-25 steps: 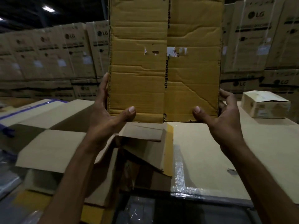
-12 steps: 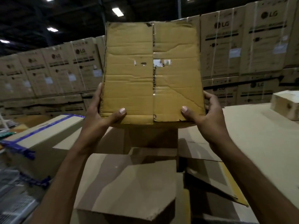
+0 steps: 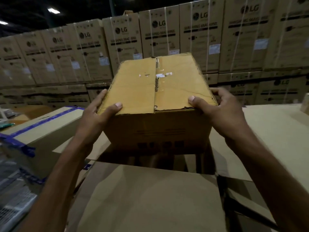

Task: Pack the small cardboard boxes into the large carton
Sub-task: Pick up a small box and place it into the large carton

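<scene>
A small yellow-brown cardboard box (image 3: 157, 97) with a taped centre seam hangs in front of me, its top face turned up. My left hand (image 3: 98, 118) grips its left side, thumb on top near the front edge. My right hand (image 3: 219, 111) grips the right side the same way. Below the box lies the large carton (image 3: 150, 198), its near flap (image 3: 147, 195) folded out toward me and its dark opening (image 3: 150, 159) showing under the box. What is inside the carton is hidden.
A carton sealed with blue tape (image 3: 41, 129) stands at the left. A wide flat cardboard surface (image 3: 275, 131) spreads to the right. A wall of stacked LG washing machine cartons (image 3: 184, 39) fills the background. Plastic-wrapped items (image 3: 15, 190) lie at lower left.
The box has tipped from upright, its face toward me, to lying level, and has come down over the carton's opening. Both hands kept their hold on its sides.
</scene>
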The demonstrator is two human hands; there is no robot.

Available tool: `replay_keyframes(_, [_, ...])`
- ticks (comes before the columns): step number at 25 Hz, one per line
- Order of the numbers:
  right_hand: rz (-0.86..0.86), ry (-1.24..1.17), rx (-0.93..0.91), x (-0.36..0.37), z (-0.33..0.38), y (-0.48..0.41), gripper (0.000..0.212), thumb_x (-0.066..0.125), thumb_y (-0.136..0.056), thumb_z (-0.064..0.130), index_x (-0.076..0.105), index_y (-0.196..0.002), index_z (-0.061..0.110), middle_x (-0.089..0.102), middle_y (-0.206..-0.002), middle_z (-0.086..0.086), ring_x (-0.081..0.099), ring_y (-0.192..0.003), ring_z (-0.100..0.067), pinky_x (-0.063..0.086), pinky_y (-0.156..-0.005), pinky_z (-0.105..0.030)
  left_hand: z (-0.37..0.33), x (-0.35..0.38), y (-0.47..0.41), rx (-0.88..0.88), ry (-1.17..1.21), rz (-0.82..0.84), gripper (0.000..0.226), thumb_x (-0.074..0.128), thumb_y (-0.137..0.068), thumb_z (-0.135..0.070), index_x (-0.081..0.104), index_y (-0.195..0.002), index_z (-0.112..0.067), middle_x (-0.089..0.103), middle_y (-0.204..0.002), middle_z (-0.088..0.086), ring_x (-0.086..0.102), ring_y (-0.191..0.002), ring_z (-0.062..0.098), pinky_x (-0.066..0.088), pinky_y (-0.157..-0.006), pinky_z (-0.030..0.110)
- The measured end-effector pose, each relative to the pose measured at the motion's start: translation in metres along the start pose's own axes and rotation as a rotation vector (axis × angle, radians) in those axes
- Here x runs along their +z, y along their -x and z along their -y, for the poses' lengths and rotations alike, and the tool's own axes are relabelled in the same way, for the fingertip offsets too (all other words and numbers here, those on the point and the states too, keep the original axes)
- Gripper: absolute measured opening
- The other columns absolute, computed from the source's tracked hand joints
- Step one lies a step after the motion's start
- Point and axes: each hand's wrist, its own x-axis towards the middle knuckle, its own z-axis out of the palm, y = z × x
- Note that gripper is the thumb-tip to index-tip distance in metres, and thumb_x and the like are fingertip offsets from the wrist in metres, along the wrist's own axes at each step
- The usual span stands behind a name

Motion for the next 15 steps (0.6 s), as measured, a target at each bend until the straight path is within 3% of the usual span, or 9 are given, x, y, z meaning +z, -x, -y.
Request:
replay_keyframes(3, [0.018,0.013,0.111,0.023,-0.009,0.003,0.076,0.073,-0.086,0.059,0.048,-0.148,0.024,0.054,-0.120,0.009,0.059,-0.103,-0.011,0.058,-0.091,-0.043,0.017,-0.003,-0.012,-0.033,0.020,0.120,0.084,0.074,-0.077,-0.063,0.041,-0.153,-0.046,0.029,-0.163,-0.005,0.034,-0.133,0.015,0.039,-0.085,0.025])
replay_keyframes(6, [-0.007,0.059,0.195,0.039,-0.023,0.017,0.071,0.070,-0.086,0.062,0.053,-0.144,0.025,0.060,-0.121,0.008,0.061,-0.106,-0.015,0.056,-0.093,-0.050,0.037,-0.003,-0.019,-0.048,0.027,0.212,0.062,0.065,-0.079,-0.059,0.058,-0.139,-0.046,0.043,-0.149,-0.010,0.040,-0.130,0.015,0.040,-0.080,0.022])
replay_keyframes(9, [-0.040,0.149,0.268,0.049,-0.031,0.028,0.062,0.067,-0.089,0.061,0.057,-0.139,0.027,0.060,-0.114,0.009,0.058,-0.095,-0.008,0.055,-0.088,-0.046,0.063,-0.001,-0.026,-0.046,-0.050,0.305,0.045,0.063,-0.088,-0.057,0.065,-0.131,-0.045,0.048,-0.147,-0.009,0.044,-0.127,0.016,0.043,-0.085,0.028])
replay_keyframes(15, [0.030,0.199,0.499,0.066,-0.057,0.037,0.052,0.074,-0.088,0.049,0.058,-0.130,0.022,0.062,-0.108,0.005,0.060,-0.097,-0.017,0.054,-0.085,-0.044,0.109,0.011,-0.027,-0.143,-0.047,0.573,0.031,0.068,-0.092,-0.053,0.069,-0.122,-0.045,0.048,-0.148,-0.004,0.049,-0.126,0.020,0.050,-0.087,0.030])
